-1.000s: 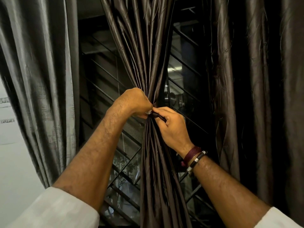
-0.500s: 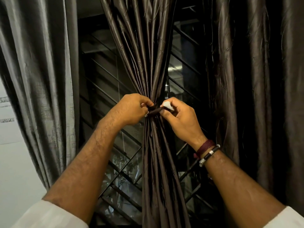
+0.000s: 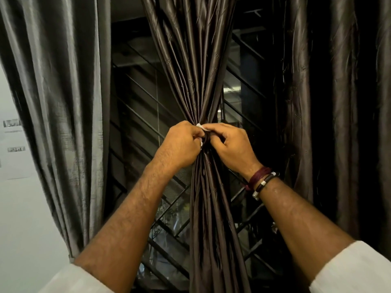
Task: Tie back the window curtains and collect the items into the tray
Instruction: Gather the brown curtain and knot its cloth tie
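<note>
A dark brown satin curtain (image 3: pixel 196 77) hangs in the middle of the window, bunched tight at mid height. A dark tie-back strap (image 3: pixel 207 138) with a small white tab at its end wraps the bunched spot. My left hand (image 3: pixel 182 144) grips the strap and the gathered fabric from the left, fingers curled. From the right, my right hand (image 3: pixel 230 144) pinches the strap's white-tabbed end between thumb and fingers. Both hands meet at the bunch. No tray is in view.
A grey curtain (image 3: pixel 63 102) hangs at the left beside a white wall (image 3: pixel 19 208). Another dark curtain (image 3: pixel 338 102) hangs at the right. Behind the fabric are the window glass and a black diagonal grille (image 3: pixel 143 106).
My right hand has swung the strap's white-tabbed end up and over to the left, meeting my left hand at the bunch. Both hands sit slightly higher and closer together than before.
</note>
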